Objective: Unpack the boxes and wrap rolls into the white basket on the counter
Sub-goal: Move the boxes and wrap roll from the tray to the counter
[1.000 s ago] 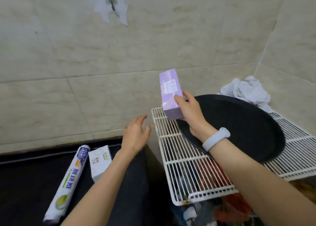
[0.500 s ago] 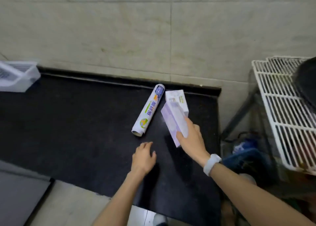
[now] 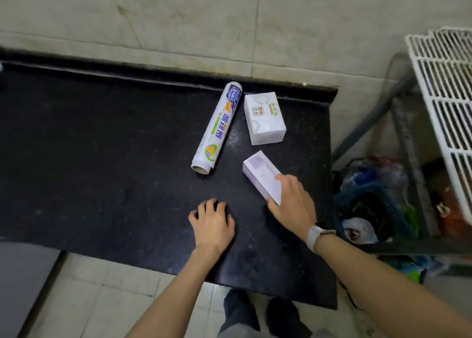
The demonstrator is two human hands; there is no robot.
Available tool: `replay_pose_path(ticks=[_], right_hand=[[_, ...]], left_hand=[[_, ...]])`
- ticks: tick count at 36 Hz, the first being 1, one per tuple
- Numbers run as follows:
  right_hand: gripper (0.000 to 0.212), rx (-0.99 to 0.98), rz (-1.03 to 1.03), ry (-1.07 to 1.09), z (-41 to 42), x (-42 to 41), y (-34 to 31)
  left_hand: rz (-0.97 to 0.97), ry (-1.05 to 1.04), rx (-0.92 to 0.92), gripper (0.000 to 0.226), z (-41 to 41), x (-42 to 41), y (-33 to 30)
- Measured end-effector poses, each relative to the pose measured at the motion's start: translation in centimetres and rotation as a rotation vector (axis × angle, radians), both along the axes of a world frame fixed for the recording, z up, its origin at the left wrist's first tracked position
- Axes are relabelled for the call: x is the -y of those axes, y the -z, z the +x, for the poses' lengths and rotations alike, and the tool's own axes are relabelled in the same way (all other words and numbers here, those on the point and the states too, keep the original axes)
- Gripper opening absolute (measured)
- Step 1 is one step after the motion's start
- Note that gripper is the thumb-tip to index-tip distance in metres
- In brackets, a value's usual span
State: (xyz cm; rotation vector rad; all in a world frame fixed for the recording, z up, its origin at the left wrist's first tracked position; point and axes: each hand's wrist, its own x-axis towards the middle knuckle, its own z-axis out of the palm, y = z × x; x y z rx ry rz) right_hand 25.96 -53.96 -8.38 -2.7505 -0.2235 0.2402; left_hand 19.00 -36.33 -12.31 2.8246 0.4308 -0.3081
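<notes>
On the black counter (image 3: pixel 102 158) lie a white wrap roll (image 3: pixel 217 128) with coloured print, set diagonally, and a white box (image 3: pixel 264 119) just right of it. A pale purple box (image 3: pixel 260 172) rests flat on the counter below the white box. My right hand (image 3: pixel 293 204) is shut on the purple box's near end, fingers over its top. My left hand (image 3: pixel 212 225) rests palm down on the counter to the left of it, fingers curled and apart, holding nothing. The white basket is out of view.
A white wire rack (image 3: pixel 444 95) stands at the right on a grey metal frame. Below it sits a dark blue basket (image 3: pixel 367 210) with bags and clutter. The tiled wall rises behind the counter. Pale floor tiles and my feet show below the counter's front edge.
My right hand has carried the purple box from the wire rack down to the counter and laid it flat below the white box. My left hand has settled onto the counter. The view swung left and downward.
</notes>
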Motion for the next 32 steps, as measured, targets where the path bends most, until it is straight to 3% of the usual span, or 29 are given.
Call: replay_pose_path(ticks=[8,13,21,28,32], right_hand=[[0.058,0.046,0.071,0.317,1.1,2.2,-0.5],[0.059,0.029,0.133,0.496,3.1,3.8,-0.8],[0.06,-0.001,0.1,0.523,4.4,5.2,-0.9],[0.057,-0.002,0.19,0.542,2.8,5.9,-1.1],[0.056,0.026,0.337,0.549,1.8,5.8,-1.4]], left_hand=[[-0.264,0.037,0.206,0.037,7.9,2.3,-2.9],[-0.318,0.028,0.227,0.056,16.1,5.0,-4.2],[-0.245,-0.121,0.056,0.095,24.5,8.9,-3.2],[-0.315,-0.183,0.067,0.093,24.9,8.5,-3.6],[-0.487,-0.179,0.177,0.082,22.5,6.2,-4.4]])
